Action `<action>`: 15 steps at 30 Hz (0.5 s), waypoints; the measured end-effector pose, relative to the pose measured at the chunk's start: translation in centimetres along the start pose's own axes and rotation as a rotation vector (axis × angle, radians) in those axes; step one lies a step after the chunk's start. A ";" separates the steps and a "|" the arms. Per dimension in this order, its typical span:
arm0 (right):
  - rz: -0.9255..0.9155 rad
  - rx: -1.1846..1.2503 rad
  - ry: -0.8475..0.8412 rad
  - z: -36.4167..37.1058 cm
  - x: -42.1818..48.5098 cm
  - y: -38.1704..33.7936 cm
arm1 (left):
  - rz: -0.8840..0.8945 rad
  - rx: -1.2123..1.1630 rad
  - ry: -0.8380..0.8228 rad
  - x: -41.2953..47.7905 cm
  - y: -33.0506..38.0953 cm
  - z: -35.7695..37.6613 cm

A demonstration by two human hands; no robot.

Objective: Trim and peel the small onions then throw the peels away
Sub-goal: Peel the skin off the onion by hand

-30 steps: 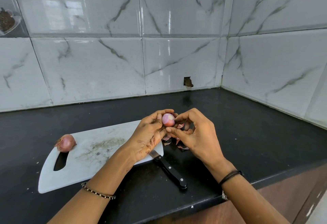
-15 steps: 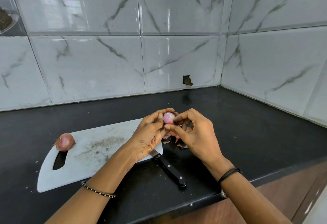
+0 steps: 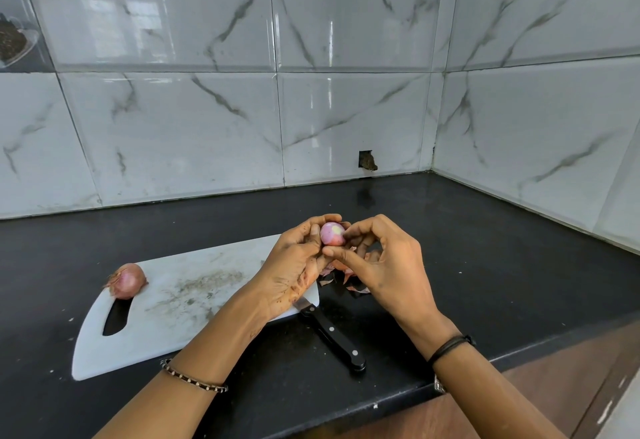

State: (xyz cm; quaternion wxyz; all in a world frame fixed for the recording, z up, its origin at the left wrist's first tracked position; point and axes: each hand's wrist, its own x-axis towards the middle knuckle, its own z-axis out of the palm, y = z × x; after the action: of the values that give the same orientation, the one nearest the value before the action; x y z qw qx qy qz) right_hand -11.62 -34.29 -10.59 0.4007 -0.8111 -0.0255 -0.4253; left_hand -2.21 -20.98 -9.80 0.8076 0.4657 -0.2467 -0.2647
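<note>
While both hands hold one small onion (image 3: 331, 233) in the air above the right edge of the cutting board (image 3: 194, 317), the peeling step is in hand. The left hand (image 3: 294, 265) grips the onion with curled fingers, and the right hand (image 3: 384, 265) pinches it from the other side (if a strip of skin is between its fingers, I cannot tell). This onion looks almost bare. Loose peels (image 3: 346, 274) lie on the counter (image 3: 485, 248) just beside the board's right edge. A second onion (image 3: 126, 281), with its dry skin on, rests at the board's left end. The knife (image 3: 332, 334) lies at the near right corner. I judge the next move is to clear the last skin, put this onion down, and take the knife for the other one.
</note>
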 end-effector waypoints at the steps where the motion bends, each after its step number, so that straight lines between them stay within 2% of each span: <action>1: 0.000 0.000 -0.002 0.0 0.0 0.0 | 0.003 0.008 0.001 0.0 0.0 0.0; 7: -0.007 0.004 -0.017 0.0 -0.1 0.0 | 0.040 0.030 0.009 0.0 -0.3 0.3; 12: -0.030 0.003 -0.057 0.3 -0.2 -0.2 | 0.020 -0.043 0.011 0.0 -0.2 0.6; 15: -0.016 -0.018 -0.016 0.1 -0.1 -0.3 | -0.006 -0.086 0.018 0.1 -0.1 0.4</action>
State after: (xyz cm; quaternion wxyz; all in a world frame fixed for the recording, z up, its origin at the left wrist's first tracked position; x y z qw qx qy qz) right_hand -11.74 -33.93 -10.52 0.3898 -0.8178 -0.0313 -0.4221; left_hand -2.48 -21.36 -9.71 0.8284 0.4334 -0.2264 -0.2733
